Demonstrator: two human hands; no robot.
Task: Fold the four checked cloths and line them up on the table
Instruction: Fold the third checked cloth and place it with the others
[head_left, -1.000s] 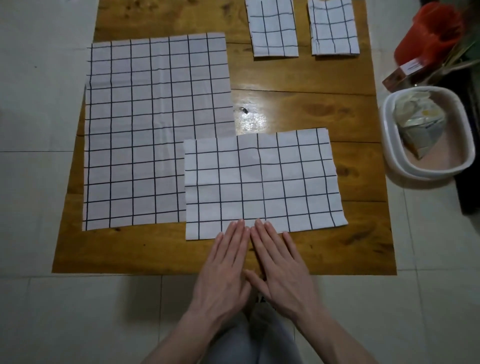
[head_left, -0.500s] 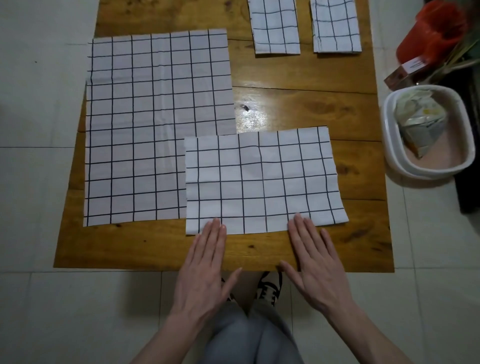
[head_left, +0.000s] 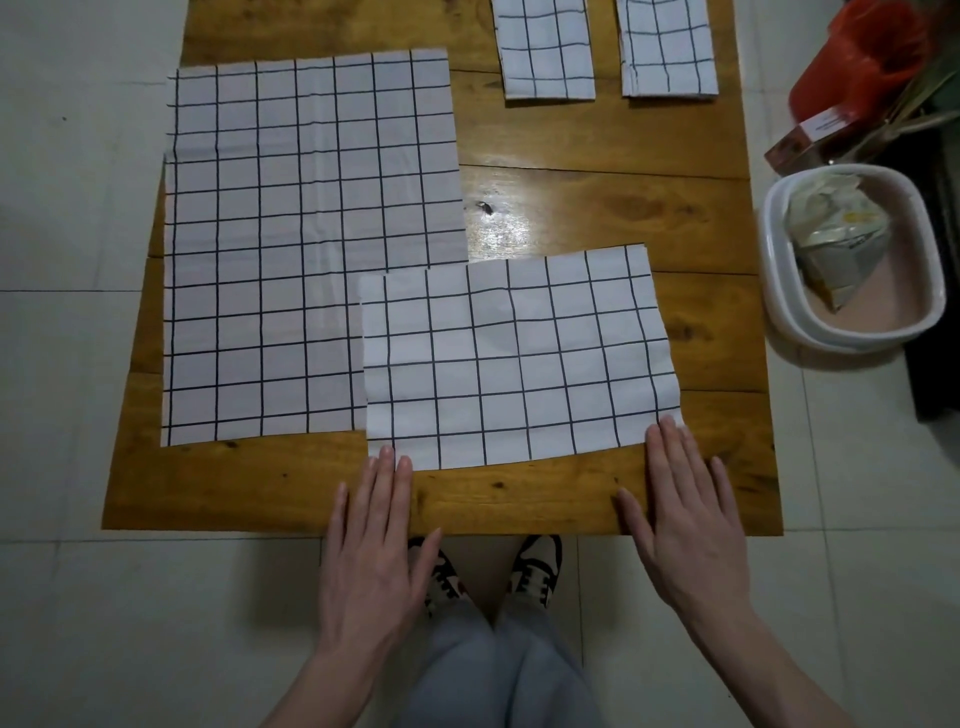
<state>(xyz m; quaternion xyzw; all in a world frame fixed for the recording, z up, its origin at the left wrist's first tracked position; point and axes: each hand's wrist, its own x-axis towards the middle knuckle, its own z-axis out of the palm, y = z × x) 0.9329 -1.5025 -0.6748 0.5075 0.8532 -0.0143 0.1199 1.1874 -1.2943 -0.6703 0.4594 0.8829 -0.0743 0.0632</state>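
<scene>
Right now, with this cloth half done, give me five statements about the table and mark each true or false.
1. Two narrow folded cloths lie side by side at the table's far edge. True.
2. The left hand grips a corner of the half-folded cloth. False: its fingers lie straight, fingertips at the cloth's near left corner.
3. The half-folded cloth overlaps the near right corner of the large unfolded cloth. True.
4. The right hand rests on the unfolded cloth. False: its fingertips touch the half-folded cloth's near right corner.
5. The white tub stands on the table. False: it sits on the floor to the table's right.
</scene>
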